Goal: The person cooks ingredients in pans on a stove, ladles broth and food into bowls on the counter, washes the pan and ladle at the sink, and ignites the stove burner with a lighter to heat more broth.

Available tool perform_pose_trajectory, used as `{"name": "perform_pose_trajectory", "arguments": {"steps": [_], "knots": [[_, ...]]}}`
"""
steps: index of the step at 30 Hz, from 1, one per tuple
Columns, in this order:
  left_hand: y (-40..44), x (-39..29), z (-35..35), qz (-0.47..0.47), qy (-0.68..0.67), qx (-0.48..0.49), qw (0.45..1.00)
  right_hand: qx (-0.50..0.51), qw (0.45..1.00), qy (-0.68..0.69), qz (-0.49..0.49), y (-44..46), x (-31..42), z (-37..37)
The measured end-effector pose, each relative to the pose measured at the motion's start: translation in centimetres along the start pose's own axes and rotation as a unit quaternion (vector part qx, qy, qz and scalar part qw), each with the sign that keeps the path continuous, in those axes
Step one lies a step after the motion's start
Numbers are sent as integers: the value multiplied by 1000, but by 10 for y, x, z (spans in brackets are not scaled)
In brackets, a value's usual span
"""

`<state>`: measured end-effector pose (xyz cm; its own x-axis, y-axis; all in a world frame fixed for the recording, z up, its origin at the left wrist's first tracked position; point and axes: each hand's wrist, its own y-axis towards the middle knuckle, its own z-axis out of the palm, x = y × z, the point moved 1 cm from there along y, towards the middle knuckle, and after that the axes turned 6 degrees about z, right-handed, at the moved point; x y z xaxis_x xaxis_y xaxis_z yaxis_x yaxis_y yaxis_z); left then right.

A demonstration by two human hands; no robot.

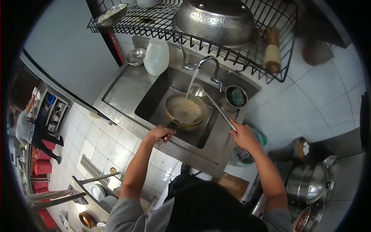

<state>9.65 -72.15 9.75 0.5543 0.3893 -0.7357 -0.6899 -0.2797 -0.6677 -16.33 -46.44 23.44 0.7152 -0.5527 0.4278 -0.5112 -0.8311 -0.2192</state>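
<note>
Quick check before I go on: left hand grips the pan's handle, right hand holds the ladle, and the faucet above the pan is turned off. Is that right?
Not quite: the faucet is running, as the head view shows, with a stream of water falling into the pan. The left hand does grip the pan's handle, and the right hand holds the ladle.

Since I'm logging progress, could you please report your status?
Left grip on pan handle. Right grip on ladle. Water running into pan. Nothing blocking the stream.
</note>
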Motion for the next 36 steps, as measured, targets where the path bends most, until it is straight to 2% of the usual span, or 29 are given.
{"name": "perform_pose_trajectory", "arguments": {"steps": [1,2,3,4,6,9,11,13,14,15,17,24,26,27,28,30,31,33,35,36], "knots": [[2,-9,2,-1,0,1,1000,-23,999,-20,-18,-2,-3,0],[3,-16,3,42,249,-86,964,-45,998,-39,-34,-5,-6,1],[3,-18,4,80,480,-164,858,-42,998,-37,-31,-10,-9,2],[4,-15,4,77,482,-161,858,-54,997,-49,-32,-17,-13,2],[5,-11,-3,156,583,-368,707,-67,996,-58,-28,-25,-20,3],[-1,-18,-23,148,596,-357,703,-70,994,-76,-35,-29,-25,6],[-13,-31,-24,178,594,-343,705,-34,996,-73,-46,-18,-20,3],[-23,-45,-23,84,434,-186,877,-45,992,-93,-65,-3,-14,5],[-27,-42,-23,86,318,-155,932,-54,988,-117,-86,6,-11,5],[-29,-38,-23,89,320,-154,930,-59,988,-117,-84,17,-11,7],[-30,-25,-19,75,114,-68,988,-37,982,-154,-106,38,-12,13],[-32,-2,-5,76,-11,-1,997,33,969,-221,-104,55,-36,15],[-25,5,-5,82,-18,-12,996,38,986,-145,-72,34,-51,30],[-21,8,-3,89,-18,-21,996,131,990,-4,43,21,-41,28],[-13,14,-1,107,-31,-25,993,220,953,136,159,5,-27,26],[-10,13,12,113,-33,-43,992,274,874,315,248,-16,-11,39],[-7,13,20,117,-27,-49,992,273,875,313,248,-14,-2,43],[5,21,26,116,-56,-43,991,307,801,458,234,-11,18,53],[3,24,27,83,-167,18,982,306,816,439,220,6,30,59],[0,27,27,81,-165,18,983,265,860,377,217,12,34,59]]}}
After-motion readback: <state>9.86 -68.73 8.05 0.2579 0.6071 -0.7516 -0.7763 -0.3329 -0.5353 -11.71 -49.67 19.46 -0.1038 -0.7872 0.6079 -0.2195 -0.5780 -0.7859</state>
